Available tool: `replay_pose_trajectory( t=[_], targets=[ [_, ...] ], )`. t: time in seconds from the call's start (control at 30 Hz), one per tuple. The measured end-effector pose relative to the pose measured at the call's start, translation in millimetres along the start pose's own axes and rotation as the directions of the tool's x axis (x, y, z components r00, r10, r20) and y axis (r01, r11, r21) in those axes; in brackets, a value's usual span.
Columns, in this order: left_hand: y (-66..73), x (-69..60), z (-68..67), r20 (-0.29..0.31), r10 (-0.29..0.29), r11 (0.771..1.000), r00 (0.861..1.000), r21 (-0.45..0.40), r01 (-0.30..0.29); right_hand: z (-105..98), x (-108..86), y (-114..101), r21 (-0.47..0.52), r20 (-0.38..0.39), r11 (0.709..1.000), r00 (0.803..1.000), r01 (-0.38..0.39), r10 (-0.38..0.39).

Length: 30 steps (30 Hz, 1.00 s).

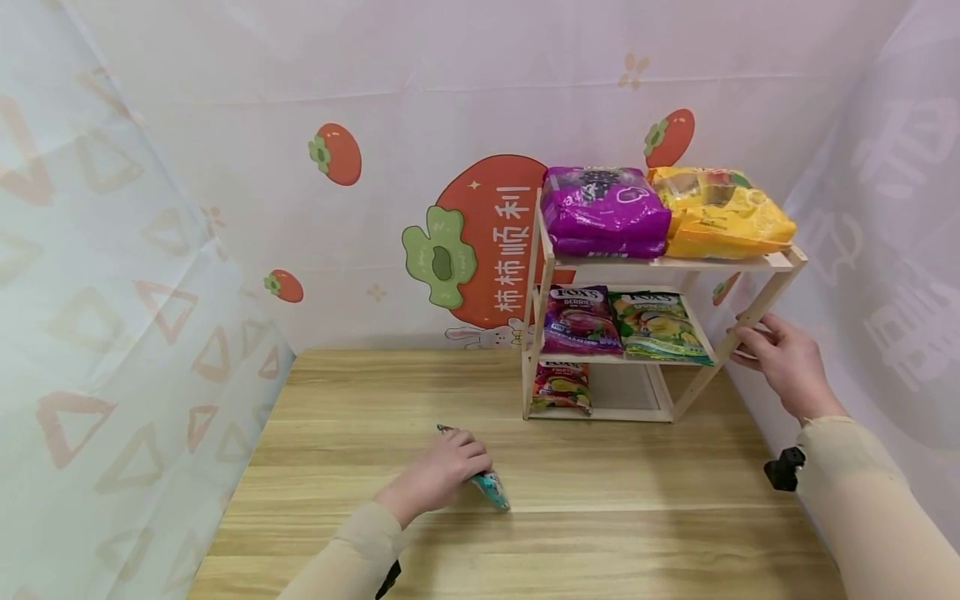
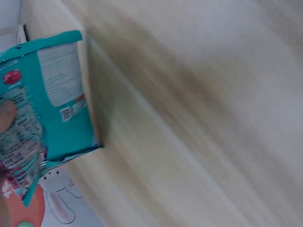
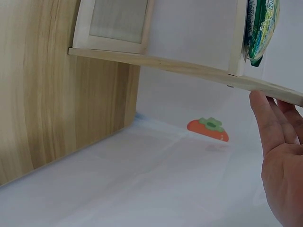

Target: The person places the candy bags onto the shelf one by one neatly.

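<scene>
A teal candy bag (image 2: 71, 120) with a printed label is held in my left hand (image 1: 447, 467), low over the middle of the table. In the head view the hand covers most of the bag, leaving its lower end showing; the left wrist view shows its back. At the right, my right hand (image 1: 787, 367) grips the slanted right upright of a small wooden shelf rack (image 1: 720, 375) at mid-height. The right wrist view shows fingers (image 3: 267, 120) against that upright, their far ends partly hidden. A green candy bag (image 1: 660, 327) lies on the middle shelf, left of this hand.
Purple (image 1: 603, 217) and yellow (image 1: 723, 217) candy bags lie on the rack's top. A berries bag (image 1: 577, 321) is on the middle tier, and a red fruits bag (image 1: 561, 387) stands at the bottom left. Printed cloth walls (image 1: 390, 275) border the wooden table (image 1: 337, 433).
</scene>
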<state>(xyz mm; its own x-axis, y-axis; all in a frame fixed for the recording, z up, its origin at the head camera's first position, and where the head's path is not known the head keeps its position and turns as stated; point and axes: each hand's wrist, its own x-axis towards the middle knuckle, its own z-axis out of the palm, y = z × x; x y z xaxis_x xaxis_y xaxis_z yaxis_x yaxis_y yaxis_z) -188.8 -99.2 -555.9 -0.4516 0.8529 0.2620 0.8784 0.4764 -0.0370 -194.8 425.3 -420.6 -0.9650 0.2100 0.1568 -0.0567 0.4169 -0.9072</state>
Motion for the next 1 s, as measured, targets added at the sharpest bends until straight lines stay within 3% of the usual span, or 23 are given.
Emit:
replay_pose_trajectory(
  t=[0.23,0.43,0.73,1.0],
  targets=[
    [5.2,-8.2,14.3,-0.092,-0.024,0.999,0.995,0.024,0.026,0.1,0.0,-0.3,-0.014,0.0,1.0,1.0,-0.007,0.007],
    [7.2,-21.7,20.4,-0.082,-0.029,1.0,0.996,-0.005,0.029,-0.2,1.4,0.2,-0.031,-0.008,0.999,1.0,-0.017,0.016],
    [10.2,-37.2,36.5,-0.109,0.084,0.995,0.99,0.062,-0.077,-0.3,1.8,0.3,-0.015,-0.012,1.0,1.0,-0.007,0.007],
    [22.9,-38.9,43.4,-0.04,0.105,0.991,0.994,0.087,-0.101,0.3,1.3,1.1,-0.015,-0.008,1.0,1.0,-0.013,0.013]
  ],
)
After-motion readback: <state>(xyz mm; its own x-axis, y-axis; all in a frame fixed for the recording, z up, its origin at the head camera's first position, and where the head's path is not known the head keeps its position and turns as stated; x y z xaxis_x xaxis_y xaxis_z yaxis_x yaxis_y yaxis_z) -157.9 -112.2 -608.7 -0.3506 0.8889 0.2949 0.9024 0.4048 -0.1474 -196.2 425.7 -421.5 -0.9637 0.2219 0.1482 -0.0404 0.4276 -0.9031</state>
